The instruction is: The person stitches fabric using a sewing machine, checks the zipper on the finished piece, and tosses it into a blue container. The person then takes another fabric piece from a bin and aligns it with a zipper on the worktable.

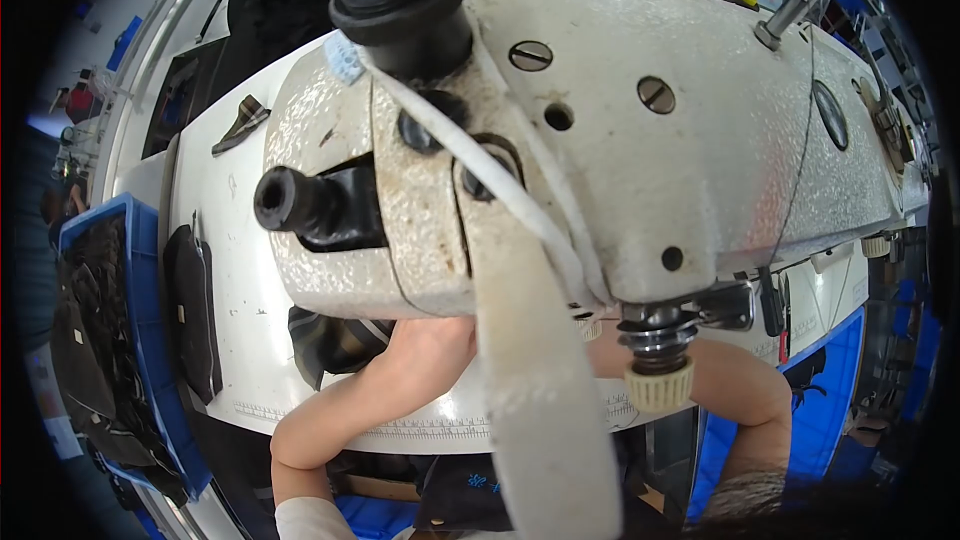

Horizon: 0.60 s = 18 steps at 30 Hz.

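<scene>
- Dark plaid fabric piece (335, 348) is seen on the white worktable (240, 270), partly covered by the off-white metal sewing machine (620, 180), right by the bare left forearm (370, 395).
- Left hand (450, 338) is mostly blocked by the machine, so whether anything's gripped can't be told.
- Right hand is hidden too, grip can't be made out; the bare right forearm (735, 380) is seen past a ribbed cream knob (660, 387).
- Middle of the view's pretty much hogged by a long white blade-shaped lever (550, 400).
- Blue plastic bin (145, 310), stuffed with dark cloth (90, 340), is parked off to the left.
</scene>
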Motion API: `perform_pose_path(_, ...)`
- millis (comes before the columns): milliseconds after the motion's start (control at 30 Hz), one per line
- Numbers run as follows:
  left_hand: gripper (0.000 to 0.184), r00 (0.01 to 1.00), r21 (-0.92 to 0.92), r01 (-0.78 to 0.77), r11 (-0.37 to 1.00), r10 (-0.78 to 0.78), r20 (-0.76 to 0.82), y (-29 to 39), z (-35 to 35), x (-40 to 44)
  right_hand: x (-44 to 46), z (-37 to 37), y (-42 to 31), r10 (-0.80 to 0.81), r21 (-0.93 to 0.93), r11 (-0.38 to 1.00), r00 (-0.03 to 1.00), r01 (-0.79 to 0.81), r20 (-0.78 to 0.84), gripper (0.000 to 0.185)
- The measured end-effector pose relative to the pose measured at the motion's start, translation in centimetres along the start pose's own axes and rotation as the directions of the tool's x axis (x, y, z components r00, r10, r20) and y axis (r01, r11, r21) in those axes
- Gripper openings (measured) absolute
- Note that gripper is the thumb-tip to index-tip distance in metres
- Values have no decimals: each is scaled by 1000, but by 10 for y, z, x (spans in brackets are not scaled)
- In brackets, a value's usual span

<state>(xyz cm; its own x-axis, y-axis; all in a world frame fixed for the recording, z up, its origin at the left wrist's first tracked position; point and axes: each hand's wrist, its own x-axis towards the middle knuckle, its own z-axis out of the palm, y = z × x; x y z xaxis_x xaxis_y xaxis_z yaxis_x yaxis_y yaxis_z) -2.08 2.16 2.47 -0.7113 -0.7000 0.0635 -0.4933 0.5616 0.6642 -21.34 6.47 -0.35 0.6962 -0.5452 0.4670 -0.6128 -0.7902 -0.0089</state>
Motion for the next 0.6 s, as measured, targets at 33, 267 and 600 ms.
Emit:
perform_pose_path(33,24,1000,16,-11,1000,11,-12,1,0,1,1,0,-1,8,-18,1000,1000,-8,1,14)
perform_pose_path(267,23,1000,120,-21,993,19,22,3,1,0,2,0,-2,4,-11,1000,1000,-4,17,13)
perform_pose_path(600,25,995,140,-58,988,69,-77,9,-2,7,-3,4,0,34,89,995,995,-42,92,12)
